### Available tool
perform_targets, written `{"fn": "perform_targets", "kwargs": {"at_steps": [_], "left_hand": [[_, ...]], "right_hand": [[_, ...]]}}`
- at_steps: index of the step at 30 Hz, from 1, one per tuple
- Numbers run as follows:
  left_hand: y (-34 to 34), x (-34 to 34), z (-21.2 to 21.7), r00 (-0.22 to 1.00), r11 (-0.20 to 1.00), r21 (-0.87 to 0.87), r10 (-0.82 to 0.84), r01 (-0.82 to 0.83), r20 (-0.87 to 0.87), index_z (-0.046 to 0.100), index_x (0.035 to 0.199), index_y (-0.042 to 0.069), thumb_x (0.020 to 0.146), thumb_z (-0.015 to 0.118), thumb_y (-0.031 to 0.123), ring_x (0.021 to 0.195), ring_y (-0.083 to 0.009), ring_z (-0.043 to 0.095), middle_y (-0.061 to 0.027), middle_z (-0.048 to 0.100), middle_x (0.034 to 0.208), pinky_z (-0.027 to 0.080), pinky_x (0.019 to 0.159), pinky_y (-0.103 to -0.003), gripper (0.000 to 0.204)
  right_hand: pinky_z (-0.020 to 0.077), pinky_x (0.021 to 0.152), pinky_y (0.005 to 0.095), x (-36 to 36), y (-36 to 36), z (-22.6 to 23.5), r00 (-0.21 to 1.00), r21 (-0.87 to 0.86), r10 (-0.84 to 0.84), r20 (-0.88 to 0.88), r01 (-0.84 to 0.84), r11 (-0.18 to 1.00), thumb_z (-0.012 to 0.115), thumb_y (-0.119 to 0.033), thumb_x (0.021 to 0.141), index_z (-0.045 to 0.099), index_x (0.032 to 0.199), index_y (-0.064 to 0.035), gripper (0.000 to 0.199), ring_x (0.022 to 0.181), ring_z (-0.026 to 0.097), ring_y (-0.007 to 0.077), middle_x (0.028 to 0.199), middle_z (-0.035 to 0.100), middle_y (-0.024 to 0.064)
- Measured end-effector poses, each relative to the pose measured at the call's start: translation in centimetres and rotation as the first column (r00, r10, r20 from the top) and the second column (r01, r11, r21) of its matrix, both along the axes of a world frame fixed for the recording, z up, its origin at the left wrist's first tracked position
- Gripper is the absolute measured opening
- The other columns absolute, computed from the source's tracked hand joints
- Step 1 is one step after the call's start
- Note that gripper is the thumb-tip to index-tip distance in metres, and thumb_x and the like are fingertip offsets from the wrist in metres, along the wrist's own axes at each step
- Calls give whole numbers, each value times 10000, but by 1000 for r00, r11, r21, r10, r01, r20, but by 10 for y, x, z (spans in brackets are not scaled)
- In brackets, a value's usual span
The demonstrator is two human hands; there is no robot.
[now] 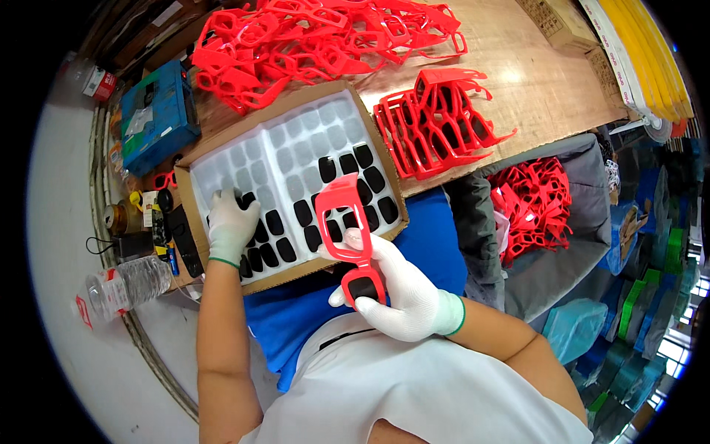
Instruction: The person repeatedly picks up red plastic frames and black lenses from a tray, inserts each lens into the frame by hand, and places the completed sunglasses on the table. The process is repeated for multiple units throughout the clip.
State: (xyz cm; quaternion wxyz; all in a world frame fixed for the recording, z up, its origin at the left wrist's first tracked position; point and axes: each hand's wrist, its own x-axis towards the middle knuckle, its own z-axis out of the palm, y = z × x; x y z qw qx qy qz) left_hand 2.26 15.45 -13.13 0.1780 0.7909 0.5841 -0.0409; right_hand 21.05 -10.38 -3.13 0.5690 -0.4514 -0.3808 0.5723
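My right hand [403, 285], in a white glove, grips a red plastic glasses frame [347, 222] upright over my lap; a dark lens sits in its lower opening and the upper opening shows none. My left hand [231, 222], also gloved, rests on the white moulded tray [285, 159], fingertips on the dark lenses [270, 237] in its near-left pockets. The tray lies in a shallow cardboard box [370, 122]. More dark lenses fill pockets at the tray's right side.
A loose heap of red frames [318, 37] covers the wooden table behind the tray, and a neat row of them [440, 126] stands to its right. A grey bin [536, 203] holds more red frames. Blue box [157, 115], plastic bottle [122, 285] at left.
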Motion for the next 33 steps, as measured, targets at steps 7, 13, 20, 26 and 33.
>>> {"fn": "perform_targets", "kwargs": {"at_steps": [7,13,20,26,33], "left_hand": [[1,-4,-10,993,998,7,68,-69,91,652,1064,-21,798,746,310,1005,-440,638,-251,664,1060,516,893,-466,435],[-60,-2,73,556,845,-531,413,62,722,615,1031,-20,801,759,97,763,-171,657,-82,672,879,546,713,-306,295],[-117,8,106,365,794,-558,459,240,810,604,1011,8,885,712,42,688,-75,594,-52,658,850,507,598,-242,170],[-115,-8,98,183,493,-711,743,502,644,637,1105,-27,934,620,55,697,-84,584,-63,660,885,488,576,-254,190],[-119,-9,121,443,605,-652,481,457,757,648,1135,-28,935,574,77,802,-83,593,-51,662,915,492,721,-233,238]], "right_hand": [[551,849,314,-9,10,8,990,-97,-45,-136,32,995,409,35,947,335,1391,21,451,875,679,153,1215,656,183],[554,832,331,-1,3,-5,977,40,-117,178,112,993,395,66,935,343,1389,20,460,861,670,175,1031,673,135],[571,803,294,-25,30,8,909,-50,-54,413,82,995,512,19,937,465,1317,44,383,851,724,169,972,726,133],[572,792,276,-25,24,-3,995,-88,47,92,-39,995,540,-15,947,587,1169,44,235,834,725,141,891,750,109],[522,807,282,-19,25,-4,987,-129,82,138,-64,990,506,-71,980,615,1134,26,212,859,672,133,957,720,91]]}}
